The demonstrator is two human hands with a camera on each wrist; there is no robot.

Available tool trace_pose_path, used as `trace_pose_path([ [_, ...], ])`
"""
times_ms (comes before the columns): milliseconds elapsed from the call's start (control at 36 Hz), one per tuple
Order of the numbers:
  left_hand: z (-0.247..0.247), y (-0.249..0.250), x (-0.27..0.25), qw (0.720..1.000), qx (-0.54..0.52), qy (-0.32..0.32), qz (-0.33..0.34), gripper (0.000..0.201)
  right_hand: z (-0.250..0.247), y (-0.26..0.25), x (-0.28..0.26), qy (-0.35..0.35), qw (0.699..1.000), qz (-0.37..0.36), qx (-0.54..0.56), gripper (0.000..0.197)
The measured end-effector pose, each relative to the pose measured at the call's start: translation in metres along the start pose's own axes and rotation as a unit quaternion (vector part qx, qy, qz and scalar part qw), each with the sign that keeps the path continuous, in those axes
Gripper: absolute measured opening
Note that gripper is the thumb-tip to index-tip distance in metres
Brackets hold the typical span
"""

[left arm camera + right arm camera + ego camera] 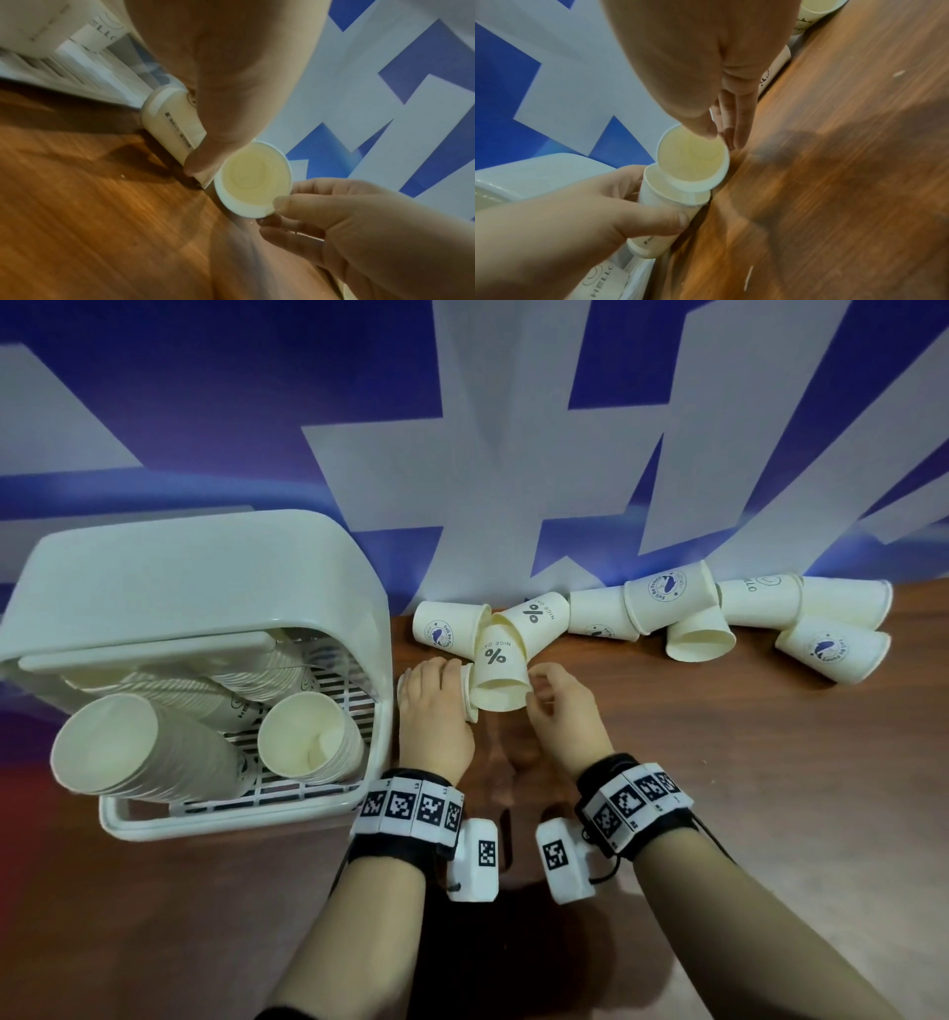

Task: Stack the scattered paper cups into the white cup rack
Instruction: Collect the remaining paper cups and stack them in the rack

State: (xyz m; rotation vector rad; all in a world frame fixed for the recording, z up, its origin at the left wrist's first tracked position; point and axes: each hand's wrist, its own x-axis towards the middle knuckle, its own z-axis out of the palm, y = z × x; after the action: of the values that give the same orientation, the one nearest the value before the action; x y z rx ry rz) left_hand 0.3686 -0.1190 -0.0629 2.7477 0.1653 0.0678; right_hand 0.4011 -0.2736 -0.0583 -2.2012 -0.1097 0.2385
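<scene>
The white cup rack [215, 567] stands at the left with stacks of nested cups [108, 747] lying inside. Just right of it my left hand [444, 683] grips a paper cup [470, 698] lying on its side on the table. My right hand [536, 695] pinches the rim of a "%" cup [495, 670], thumb on the lip and fingers behind. That cup's open mouth [253, 178] faces me and overlaps the mouth of the left-hand cup [659, 201]. The left thumb [680, 219] lies across its cup's wall.
Several loose paper cups [667, 598] lie on their sides along the blue-and-white wall, from the rack out to the far right [832, 649]. A second "%" cup [539, 616] leans behind the held one. The wooden table [719, 788] stretches towards me.
</scene>
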Motion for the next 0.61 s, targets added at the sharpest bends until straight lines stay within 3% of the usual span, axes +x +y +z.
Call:
trace_pose_path([
  [389,-0.014,0.006,-0.013,0.992,-0.125,0.022,0.001,0.056,-0.026,-0.006,-0.026,0.114,0.986,0.037,0.119,0.015],
  [611,-0.038,0.018,-0.026,0.967,-0.244,0.071,0.019,0.051,-0.039,-0.022,-0.047,0.169,0.961,0.08,0.205,0.017],
])
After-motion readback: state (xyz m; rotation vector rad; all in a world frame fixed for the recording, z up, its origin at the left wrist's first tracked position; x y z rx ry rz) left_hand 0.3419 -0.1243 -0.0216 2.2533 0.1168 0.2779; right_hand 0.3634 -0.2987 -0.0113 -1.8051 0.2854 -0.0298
